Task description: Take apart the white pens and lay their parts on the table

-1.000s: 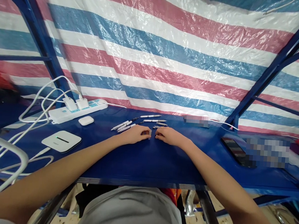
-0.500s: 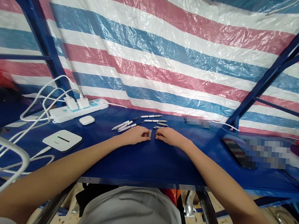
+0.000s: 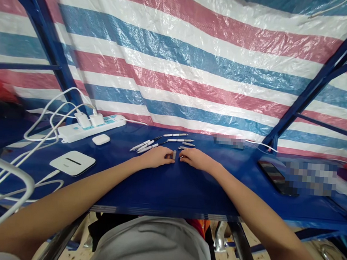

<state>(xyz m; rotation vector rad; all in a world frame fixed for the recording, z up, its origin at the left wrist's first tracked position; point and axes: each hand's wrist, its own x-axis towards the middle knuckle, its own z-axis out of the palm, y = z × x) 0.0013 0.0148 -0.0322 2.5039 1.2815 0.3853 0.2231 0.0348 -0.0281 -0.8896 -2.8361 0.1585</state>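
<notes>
My left hand [image 3: 156, 156] and my right hand [image 3: 197, 158] lie on the blue table [image 3: 187, 190], fingertips curled toward each other. Between them stands a small grey cylindrical pen part [image 3: 174, 155], right beside my left fingertips. My right fingertips are a little apart from it and hold something too small to tell. Beyond my left hand lies a bunch of white pens [image 3: 144, 145] with black tips. Two more white pens [image 3: 179, 137] lie farther back, and short pen pieces [image 3: 187, 145] sit just beyond my right hand.
On the left are a white power strip [image 3: 90, 127] with plugged-in chargers and white cables, a white earbud case [image 3: 100, 139] and a white router [image 3: 72, 163]. A phone [image 3: 275, 177] lies on the right. A striped tarpaulin [image 3: 177, 75] hangs behind the table.
My left fingertips have drawn back slightly from the grey pen part, which now shows more fully. The view has shifted slightly.
</notes>
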